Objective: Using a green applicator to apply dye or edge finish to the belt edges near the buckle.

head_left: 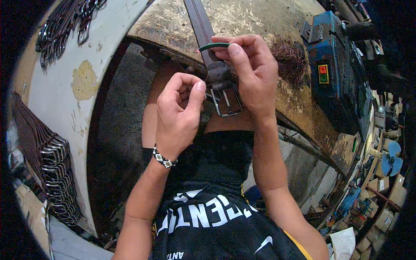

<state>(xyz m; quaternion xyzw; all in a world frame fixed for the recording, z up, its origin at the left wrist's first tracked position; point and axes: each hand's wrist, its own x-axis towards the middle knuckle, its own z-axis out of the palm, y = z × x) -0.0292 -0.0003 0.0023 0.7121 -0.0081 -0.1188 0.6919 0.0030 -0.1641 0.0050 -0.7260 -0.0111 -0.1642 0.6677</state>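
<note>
A dark brown leather belt (202, 27) lies over the bench edge, its silver-framed buckle (227, 102) hanging toward my lap. My right hand (255, 71) is closed beside the belt, pinching a thin, curved green-and-black strip (215, 45) between thumb and fingers. The strip crosses above the belt, and a small pinkish spot shows at its left end. On the belt's left side, near the buckle end, my left hand (180, 104) has thumb and forefinger pressed together. Whatever is in that pinch is too fine to make out.
A tangle of reddish-brown thread (288, 60) lies on the worn wooden bench (164, 19). To the right stands a blue machine (331, 65) with red and green buttons. Several buckled belts (56, 173) are stacked on the pale table (110, 30) at left. A blue fan (391, 159) sits among clutter at far right.
</note>
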